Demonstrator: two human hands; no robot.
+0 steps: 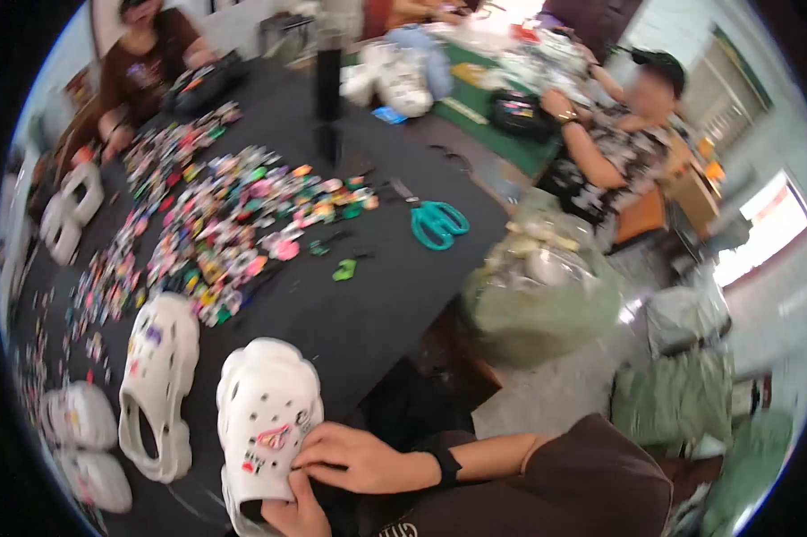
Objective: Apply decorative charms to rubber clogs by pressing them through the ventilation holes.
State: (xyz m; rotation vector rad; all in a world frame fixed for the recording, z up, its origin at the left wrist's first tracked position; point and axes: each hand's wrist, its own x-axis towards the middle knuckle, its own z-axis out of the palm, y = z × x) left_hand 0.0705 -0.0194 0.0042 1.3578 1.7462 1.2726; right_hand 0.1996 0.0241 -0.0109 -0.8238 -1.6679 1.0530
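A white clog [259,394] with round holes is tilted up in front of me, its toe pointing away. Several small charms sit on its upper, among them a red-and-white one [274,437]. At the clog's heel opening my left hand [298,512] is closed on the shoe; part of it is cut off by the lower edge. My right hand [359,458], with a black wristband, presses its pinched fingertips against the clog's right side beside the charms. Whatever is between those fingertips is too small to make out. Left of it lies a second white clog [164,358] with charms on it.
Colourful loose charms [216,224] spread in a heap over the dark table [377,295]. Teal-handled scissors [435,222] lie at its right. More white clogs [80,416] rest at the left edge. A filled green bag [542,304] stands by the table. Two people work across from me.
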